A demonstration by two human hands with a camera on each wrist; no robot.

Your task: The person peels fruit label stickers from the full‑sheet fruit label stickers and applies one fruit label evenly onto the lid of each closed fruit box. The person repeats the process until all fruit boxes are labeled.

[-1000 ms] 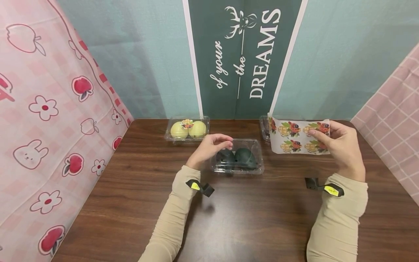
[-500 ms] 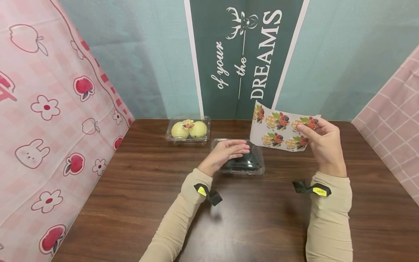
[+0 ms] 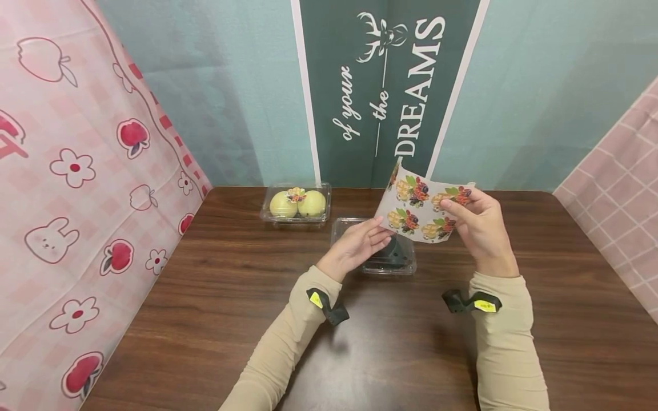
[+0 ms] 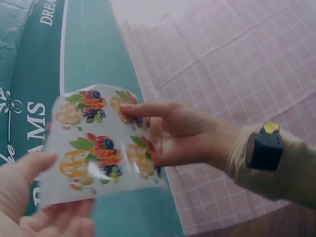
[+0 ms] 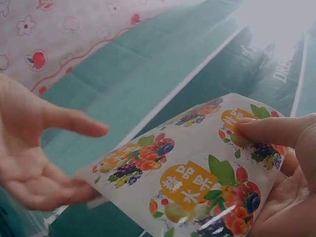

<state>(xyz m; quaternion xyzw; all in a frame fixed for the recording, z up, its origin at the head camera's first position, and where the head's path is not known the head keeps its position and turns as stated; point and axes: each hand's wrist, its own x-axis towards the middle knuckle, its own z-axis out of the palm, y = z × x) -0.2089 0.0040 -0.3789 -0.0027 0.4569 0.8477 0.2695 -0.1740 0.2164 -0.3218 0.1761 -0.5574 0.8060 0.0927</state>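
Observation:
My right hand (image 3: 485, 228) pinches the right side of a white sheet of fruit stickers (image 3: 424, 212), thumb in front. The sheet hangs above the table, bowed, its left end curving back. My left hand (image 3: 360, 245) reaches the sheet's lower left edge; in the right wrist view its thumb stands apart from the sheet (image 5: 197, 143) while the fingers lie at and partly behind the edge. Under the left hand and sheet stands a clear plastic box (image 3: 393, 268) with dark round fruit inside, partly hidden.
At the back left, a lidded clear box (image 3: 267, 214) holds two pale yellow-green fruits (image 3: 311, 203), with a fruit sticker (image 3: 296, 195) on its lid. The brown wooden table (image 3: 216, 274) ends at a teal curtain (image 3: 205, 114). Pink cloths hang at both sides.
My right hand has carried the sheet leftward, over the middle box. My left hand has moved right to meet the sheet's edge and turned palm toward it. The boxes have stayed put.

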